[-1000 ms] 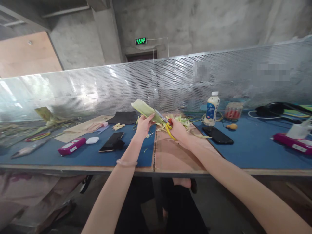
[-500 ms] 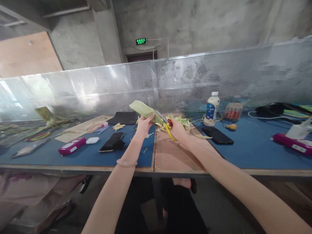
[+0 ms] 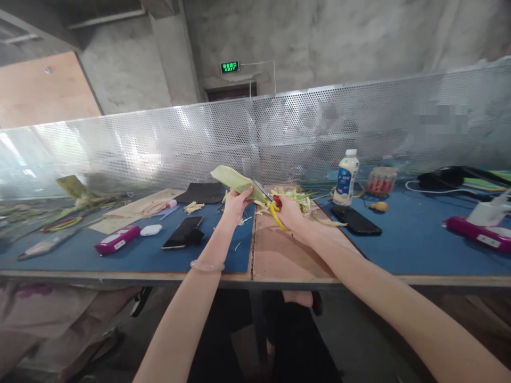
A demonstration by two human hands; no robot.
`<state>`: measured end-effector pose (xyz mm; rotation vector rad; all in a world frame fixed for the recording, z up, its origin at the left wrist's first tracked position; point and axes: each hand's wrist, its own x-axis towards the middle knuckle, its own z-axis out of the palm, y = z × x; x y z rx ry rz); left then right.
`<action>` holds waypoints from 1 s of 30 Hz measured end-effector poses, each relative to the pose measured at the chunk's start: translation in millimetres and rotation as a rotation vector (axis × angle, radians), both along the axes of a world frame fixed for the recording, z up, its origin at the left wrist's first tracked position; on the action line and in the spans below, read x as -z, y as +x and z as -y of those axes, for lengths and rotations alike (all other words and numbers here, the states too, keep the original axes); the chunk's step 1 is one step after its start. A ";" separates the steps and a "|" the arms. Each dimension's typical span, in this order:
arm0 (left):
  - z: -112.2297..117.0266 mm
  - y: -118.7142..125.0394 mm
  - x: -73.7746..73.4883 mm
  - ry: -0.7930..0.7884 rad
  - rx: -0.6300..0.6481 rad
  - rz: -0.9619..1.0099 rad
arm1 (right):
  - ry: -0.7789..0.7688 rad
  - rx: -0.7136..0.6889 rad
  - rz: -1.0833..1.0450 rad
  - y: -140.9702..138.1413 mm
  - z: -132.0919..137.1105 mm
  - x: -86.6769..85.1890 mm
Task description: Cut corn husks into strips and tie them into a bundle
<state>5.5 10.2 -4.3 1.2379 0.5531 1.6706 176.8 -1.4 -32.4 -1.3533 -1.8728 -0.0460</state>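
Between thumb and fingers, my left hand [image 3: 236, 204] grips a broad, pale green piece of plant husk [image 3: 230, 177], its wide end pointing up and left. My right hand [image 3: 290, 214] is closed round the yellow and red handles of a pair of scissors [image 3: 275, 210]. The blades reach up and left to the husk's right end; whether they are cutting into it I cannot tell. Behind and beneath my hands lies a loose heap of green and cream plant scraps [image 3: 300, 198] on the pinkish board [image 3: 291, 260].
On the left are a black phone [image 3: 181, 232], a white earbud case [image 3: 150, 230], a purple box [image 3: 117, 240] and more plant scraps. A bottle [image 3: 345, 178], another phone [image 3: 356, 221] and a jar [image 3: 381, 181] stand or lie right. A perforated metal screen [image 3: 191, 138] runs behind.
Both hands, the husk and the scissors stay in nearly the same place. The camera view has shifted very slightly.
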 end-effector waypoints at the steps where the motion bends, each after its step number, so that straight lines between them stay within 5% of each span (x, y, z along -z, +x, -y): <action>1: -0.4 0.0 0.1 0.000 0.003 0.001 | 0.002 -0.005 -0.002 -0.3 0.3 0.2; 30: 1.3 -0.3 -0.7 -0.019 0.009 -0.015 | -0.008 -0.044 -0.010 0.3 -3.1 1.2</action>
